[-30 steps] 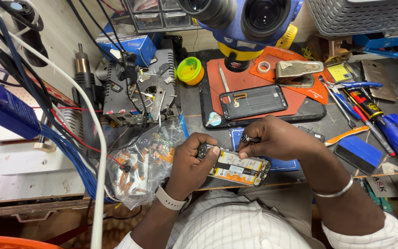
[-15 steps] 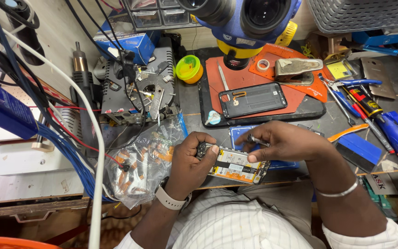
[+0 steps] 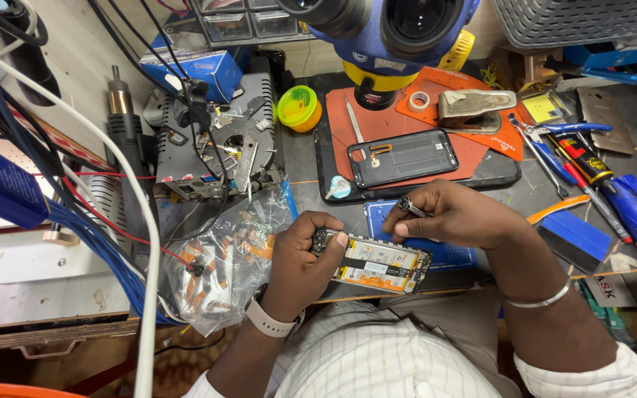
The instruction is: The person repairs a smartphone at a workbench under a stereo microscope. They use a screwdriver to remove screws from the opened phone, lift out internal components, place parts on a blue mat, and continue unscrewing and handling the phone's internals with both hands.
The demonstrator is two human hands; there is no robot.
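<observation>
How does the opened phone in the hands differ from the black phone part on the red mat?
The opened phone shows yellow and orange insides; the black phone part looks dark and plain. The left hand grips the opened phone, while the black phone part lies untouched on the red mat. Both are flat and rectangular.

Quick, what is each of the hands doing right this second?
Left hand: closed around the end of the opened phone, holding it.
Right hand: closed, fingers pinching a small screwdriver over the phone.

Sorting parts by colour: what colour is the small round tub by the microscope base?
Yellow-green tub with orange underside; head view.
</observation>
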